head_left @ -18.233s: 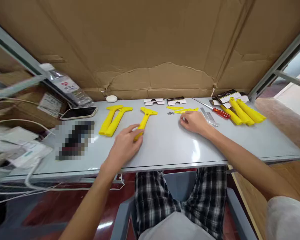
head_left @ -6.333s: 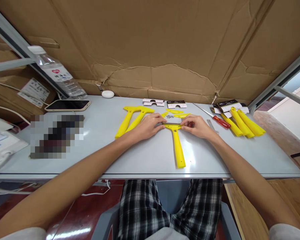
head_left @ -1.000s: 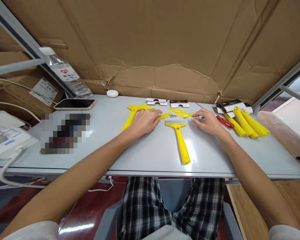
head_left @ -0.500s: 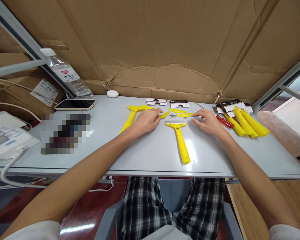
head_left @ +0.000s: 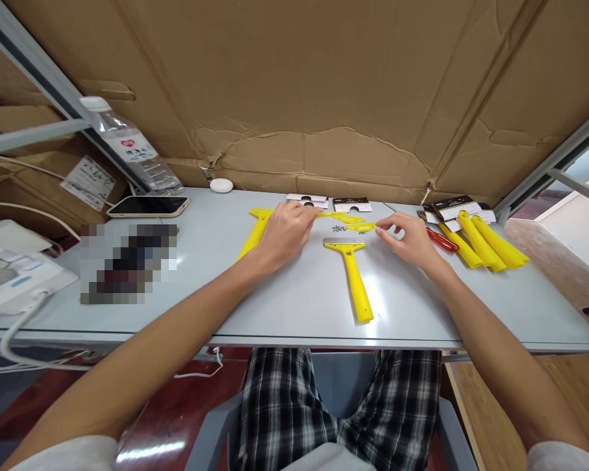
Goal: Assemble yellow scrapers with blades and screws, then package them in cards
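Head view: L. hand (head_left: 288,234) pinches a slim ylw. pc. (head_left: 330,214) in its fingertips, far ctr. of worktop (head_left: 294,307). R. hand (head_left: 408,239), fingers curled, at right end of 2nd ylw. pc. (head_left: 361,227); from where I stand, can't tell if gripping. Betw. hands: small metal bits (head_left: 339,229). Nearer: ylw. T-shaped tool (head_left: 356,284), metal blade (head_left: 343,241) across its far end. Right: red screwdriver (head_left: 442,241), approx. half hidden.
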### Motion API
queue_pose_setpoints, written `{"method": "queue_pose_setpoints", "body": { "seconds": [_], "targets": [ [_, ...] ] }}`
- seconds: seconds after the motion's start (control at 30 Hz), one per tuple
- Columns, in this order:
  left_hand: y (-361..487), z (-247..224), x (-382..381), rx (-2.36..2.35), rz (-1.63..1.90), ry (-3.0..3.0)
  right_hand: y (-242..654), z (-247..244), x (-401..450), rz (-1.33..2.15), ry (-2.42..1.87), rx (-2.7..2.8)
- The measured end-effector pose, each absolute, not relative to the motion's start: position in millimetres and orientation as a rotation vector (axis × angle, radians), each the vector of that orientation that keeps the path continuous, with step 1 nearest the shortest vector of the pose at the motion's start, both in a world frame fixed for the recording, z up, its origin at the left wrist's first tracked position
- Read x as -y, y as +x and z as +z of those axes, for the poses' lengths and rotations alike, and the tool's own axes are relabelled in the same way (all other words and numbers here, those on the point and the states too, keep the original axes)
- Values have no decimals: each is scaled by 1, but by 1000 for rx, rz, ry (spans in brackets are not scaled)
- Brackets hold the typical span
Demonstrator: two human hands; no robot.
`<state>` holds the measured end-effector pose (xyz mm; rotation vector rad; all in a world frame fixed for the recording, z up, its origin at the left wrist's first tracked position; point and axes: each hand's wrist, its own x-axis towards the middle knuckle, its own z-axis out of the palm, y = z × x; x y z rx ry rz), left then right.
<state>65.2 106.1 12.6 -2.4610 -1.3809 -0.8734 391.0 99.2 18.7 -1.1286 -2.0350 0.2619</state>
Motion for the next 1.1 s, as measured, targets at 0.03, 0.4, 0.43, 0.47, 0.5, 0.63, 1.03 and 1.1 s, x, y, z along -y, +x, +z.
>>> {"method": "queue_pose_setpoints", "body": {
  "seconds": [0.03,0.4,0.43,0.47,0.5,0.63,1.03,1.1],
  "targets": [
    [68,13,-103,1301,-900,-2476,388,20,-97,315,-1125,2010],
    [88,9,-89,973,-1011,-2643,360,14,-88,1052,-1029,1781],
    [87,9,-90,978,-1049,-2646,361,14,-89,1043,-1027,1773],
    [87,8,-91,987,-1088,-2645,362,14,-89,1036,-1024,1765],
    [86,8,-93,998,-1122,-2645,363,14,-90,1029,-1020,1757],
    [80,7,-99,991,-1195,-2747,365,12,-93,996,-1012,1746],
    [74,6,-102,1093,-1206,-2836,365,6,-97,903,-1007,1750],
    [74,6,-103,1095,-1220,-2823,366,4,-98,864,-1020,1784]
  ]
}}
